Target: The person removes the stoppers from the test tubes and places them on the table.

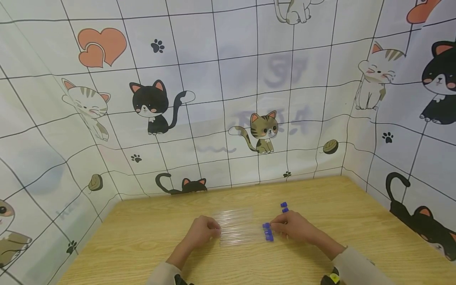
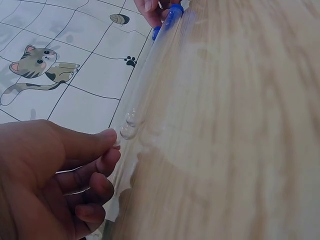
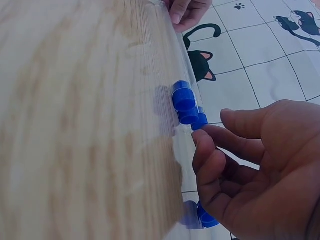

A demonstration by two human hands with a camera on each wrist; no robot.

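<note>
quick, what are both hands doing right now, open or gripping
left hand: closed, pinching a clear tube
right hand: touching a blue cap; grip cannot be told

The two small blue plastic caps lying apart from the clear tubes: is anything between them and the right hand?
Nothing visible. The two small blue plastic caps lie on the wood-grain table just beyond the right hand, with no object showing between.

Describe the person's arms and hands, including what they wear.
The left hand and right hand wear no gloves. The left sleeve and right sleeve are light beige. Black shows beside the left cuff; beside the right is a dark patch with yellow on it, too cropped to identify.
</note>
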